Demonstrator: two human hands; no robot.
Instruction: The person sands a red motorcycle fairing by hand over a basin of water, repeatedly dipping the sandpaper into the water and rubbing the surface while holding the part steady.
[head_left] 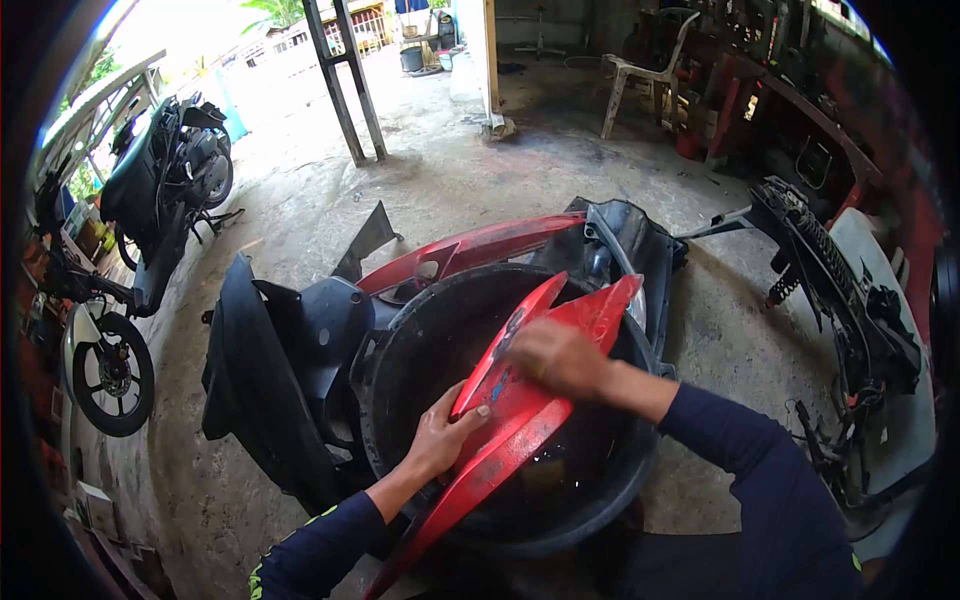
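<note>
Left grip (447, 436) pinches; right grip (556, 360) curls, blurred.

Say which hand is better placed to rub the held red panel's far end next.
Right, probably: the right hand is over the red panel, nearer that end, while the left hand holds its edge closer to the body.

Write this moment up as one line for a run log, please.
left hand: holding red panel | right hand: blurred, at panel's face | panel: over black tub | beside tub: dark plastic parts
</note>
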